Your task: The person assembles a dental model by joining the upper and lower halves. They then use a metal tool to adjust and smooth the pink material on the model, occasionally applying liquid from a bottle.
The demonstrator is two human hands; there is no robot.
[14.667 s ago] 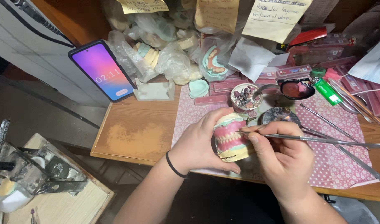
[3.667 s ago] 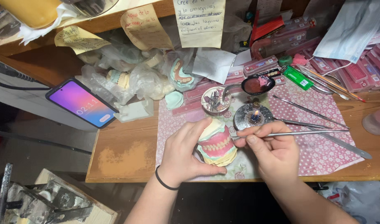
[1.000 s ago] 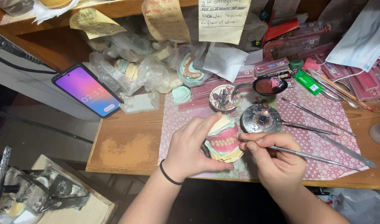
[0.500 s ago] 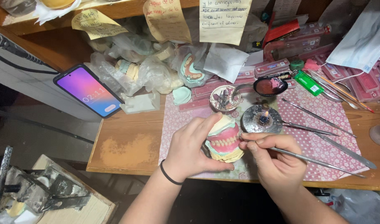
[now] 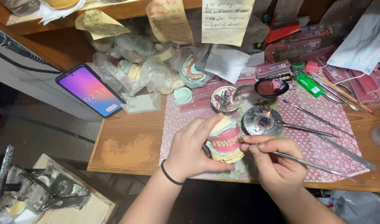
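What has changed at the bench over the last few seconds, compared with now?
Very little. The left hand still grips the denture model, and the right hand still holds the metal tool with its tip at the teeth. The tool's handle has tilted slightly lower toward the table edge. The lit burner, phone and loose instruments have not moved.

Cluttered wooden workbench [image 5: 128, 149] under a shelf [image 5: 128, 8]

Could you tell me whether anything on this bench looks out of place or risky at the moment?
Yes: the smartphone rests tilted at the bench's left edge, partly overhanging it. A small burner is lit, its flame close to the right hand and the denture model held in the left hand. Paper notes hang above.
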